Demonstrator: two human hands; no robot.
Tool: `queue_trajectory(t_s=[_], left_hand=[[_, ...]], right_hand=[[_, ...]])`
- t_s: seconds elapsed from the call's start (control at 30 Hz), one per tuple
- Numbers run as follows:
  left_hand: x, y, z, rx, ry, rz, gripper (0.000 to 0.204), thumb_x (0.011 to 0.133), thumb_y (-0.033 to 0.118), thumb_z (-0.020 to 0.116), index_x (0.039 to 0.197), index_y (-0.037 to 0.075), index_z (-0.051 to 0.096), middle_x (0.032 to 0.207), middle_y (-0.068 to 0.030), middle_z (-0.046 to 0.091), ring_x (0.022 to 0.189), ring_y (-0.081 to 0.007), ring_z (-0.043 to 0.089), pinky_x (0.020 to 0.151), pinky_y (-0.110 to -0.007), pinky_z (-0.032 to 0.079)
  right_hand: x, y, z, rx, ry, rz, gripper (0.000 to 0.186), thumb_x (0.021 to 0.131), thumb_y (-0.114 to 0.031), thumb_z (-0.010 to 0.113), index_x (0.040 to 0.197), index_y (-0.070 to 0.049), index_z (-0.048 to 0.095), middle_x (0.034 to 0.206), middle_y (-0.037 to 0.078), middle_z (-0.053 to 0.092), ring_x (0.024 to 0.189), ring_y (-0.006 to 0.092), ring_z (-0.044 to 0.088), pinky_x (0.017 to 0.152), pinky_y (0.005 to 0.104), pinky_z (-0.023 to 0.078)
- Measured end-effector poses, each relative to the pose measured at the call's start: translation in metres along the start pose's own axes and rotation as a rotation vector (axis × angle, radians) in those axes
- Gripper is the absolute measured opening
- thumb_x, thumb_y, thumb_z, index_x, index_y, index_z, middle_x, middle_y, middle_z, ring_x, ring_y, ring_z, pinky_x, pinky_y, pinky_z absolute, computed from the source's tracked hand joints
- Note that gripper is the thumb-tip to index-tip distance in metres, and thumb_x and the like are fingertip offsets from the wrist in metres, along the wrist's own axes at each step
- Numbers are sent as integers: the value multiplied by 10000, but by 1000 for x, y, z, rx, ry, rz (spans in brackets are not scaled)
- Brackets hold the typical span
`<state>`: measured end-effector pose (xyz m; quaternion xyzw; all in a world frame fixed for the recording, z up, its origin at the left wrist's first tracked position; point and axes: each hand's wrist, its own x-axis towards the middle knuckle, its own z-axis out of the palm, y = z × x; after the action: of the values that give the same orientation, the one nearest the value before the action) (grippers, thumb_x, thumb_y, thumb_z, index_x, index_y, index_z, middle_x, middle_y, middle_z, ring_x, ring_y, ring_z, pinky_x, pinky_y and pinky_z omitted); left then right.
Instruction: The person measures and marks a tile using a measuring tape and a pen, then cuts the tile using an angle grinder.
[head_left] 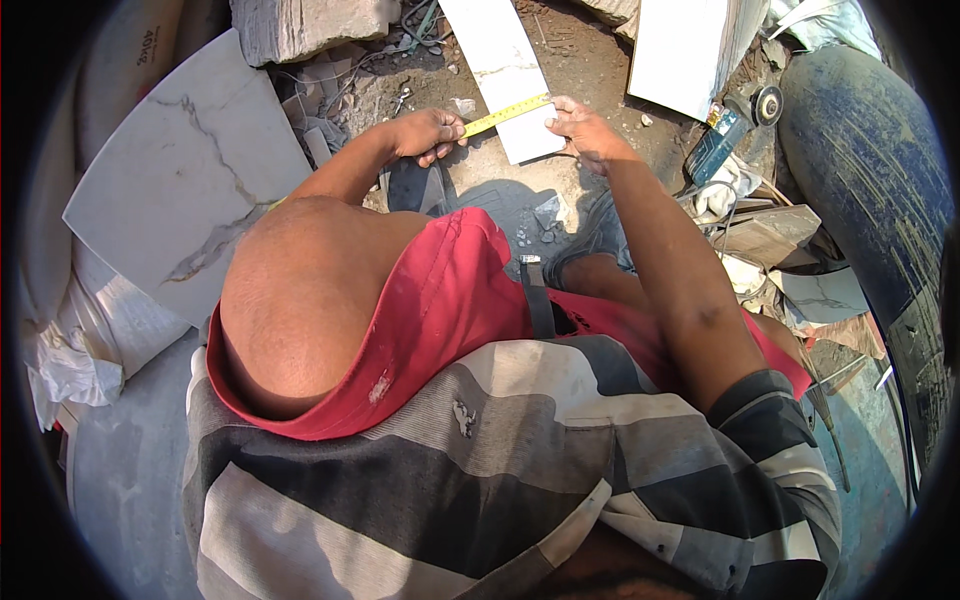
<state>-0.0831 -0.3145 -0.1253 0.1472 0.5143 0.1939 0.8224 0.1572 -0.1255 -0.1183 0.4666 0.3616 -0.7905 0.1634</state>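
Fingers of left hand point(428, 133) pinch yellow tape measure point(505, 113) stretched across narrow white tile strip point(505, 75) on the dirt ground; right hand point(583, 132) fingers press the strip's edge. Strip likely stiff, brittle, sharp-edged: grip long sides. Angle grinder point(730, 125) lies nearby.

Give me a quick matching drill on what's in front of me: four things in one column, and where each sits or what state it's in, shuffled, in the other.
1. yellow tape measure
2. white tile strip
3. angle grinder
4. large marbled slab

a. lying on the ground right of the right hand
b. stretched between both hands
c. lying at far left
d. under the tape, running away from the person

Pairs: 1-b, 2-d, 3-a, 4-c. The left hand pinches the tape's near end.
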Motion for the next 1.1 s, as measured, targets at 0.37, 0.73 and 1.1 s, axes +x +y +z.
queue_trajectory(t_s=[0.37, 0.73, 1.1], left_hand=[[8, -1, 1, -17, 5, -50, 202, 1049, 217, 453, 956, 75, 562, 616, 28, 494, 460, -63, 435, 405, -236, 369], [9, -2, 0, -41, -28, -55, 196, 1054, 193, 434, 958, 72, 555, 626, 28, 479, 475, -67, 432, 415, -238, 370], [-11, 32, -3, 241, 87, 235, 216, 1042, 245, 490, 951, 81, 598, 658, 26, 504, 557, -87, 446, 511, -263, 377]], right_hand=[[1, -2, -3, -32, 9, 7, 358, 966, -5, 551, 1316, -11, 479, 1222, 122, 642, 1097, 179, 637, 906, 313, 566], [1, -1, -3, -33, 53, 22, 344, 970, -17, 556, 1305, -14, 482, 1199, 114, 649, 1057, 158, 647, 804, 275, 587], [-13, -13, -5, -279, 102, 31, 425, 950, -170, 632, 1340, -48, 513, 1160, 24, 664, 872, 90, 560, 640, 246, 403]])
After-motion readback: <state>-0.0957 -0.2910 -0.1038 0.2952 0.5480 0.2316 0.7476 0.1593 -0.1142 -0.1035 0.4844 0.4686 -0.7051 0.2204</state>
